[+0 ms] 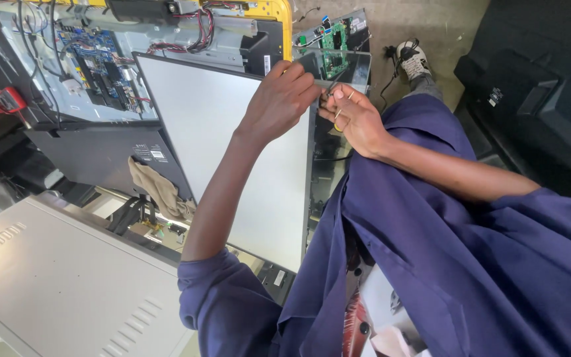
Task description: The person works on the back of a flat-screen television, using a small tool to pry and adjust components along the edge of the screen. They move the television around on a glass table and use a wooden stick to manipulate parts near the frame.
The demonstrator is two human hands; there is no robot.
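Note:
A white flat display panel [232,158] leans in front of me, with a dark frame strip along its right edge. My left hand [279,100] curls its fingers over the panel's top right corner and grips it. Right beside it, my right hand [357,120] pinches a small thin tool with a yellow part [336,127], its tip at the same corner. The two hands almost touch. The tool's tip is hidden by my fingers.
Behind the panel lies an open screen chassis with a blue circuit board [94,63] and wire bundles. A green circuit board [333,46] stands behind the hands. A beige cloth [160,188], a grey vented metal cover [54,284], a red meter [8,99] and a black screen housing [536,86] surround me.

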